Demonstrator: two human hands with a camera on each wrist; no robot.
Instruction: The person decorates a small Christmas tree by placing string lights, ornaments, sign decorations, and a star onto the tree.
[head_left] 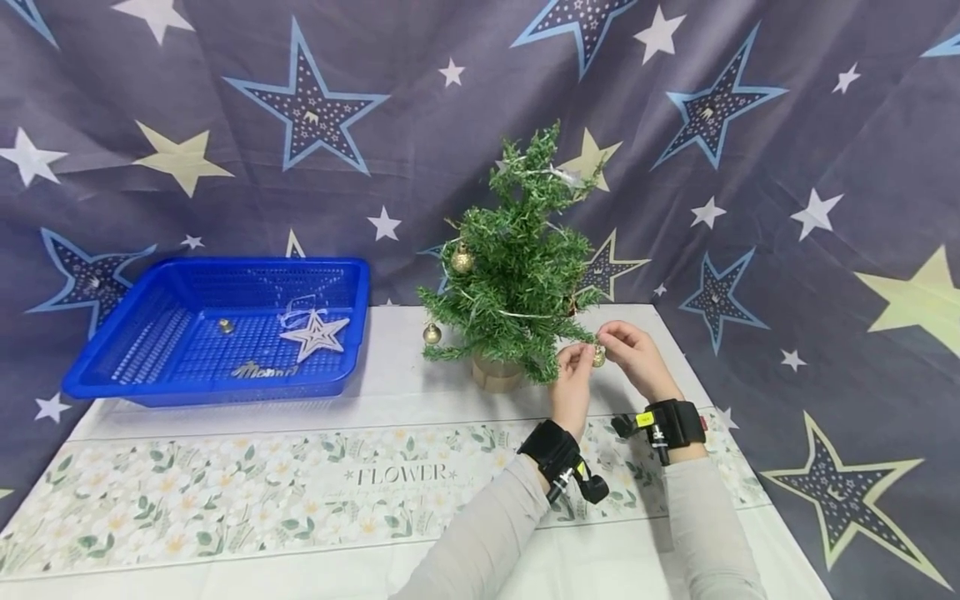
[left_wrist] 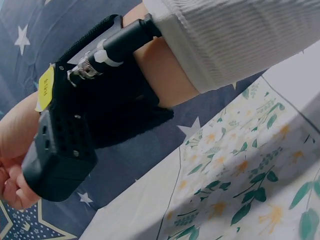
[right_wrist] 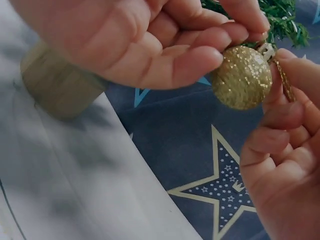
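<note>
A small artificial Christmas tree (head_left: 517,258) stands at the back of the table. By its lower right branches, both hands meet at a glittery gold bauble (right_wrist: 242,77). The left hand (head_left: 573,383) holds the bauble near its cap, one fingertip touching the ball; a green branch shows just behind. From the other side, the right hand (right_wrist: 285,160) pinches the bauble's gold cord (right_wrist: 285,80) between thumb and finger. Whether the cord goes round a branch I cannot tell. The left wrist view shows mainly the right forearm and part of the right hand (left_wrist: 17,185).
At the left, a blue basket (head_left: 206,393) holds a white star ornament (head_left: 315,335), a small gold bauble (head_left: 226,326) and a gold lettering piece (head_left: 264,370). Other gold baubles (head_left: 462,260) hang on the tree's left side. A star-patterned curtain (head_left: 420,100) borders the table.
</note>
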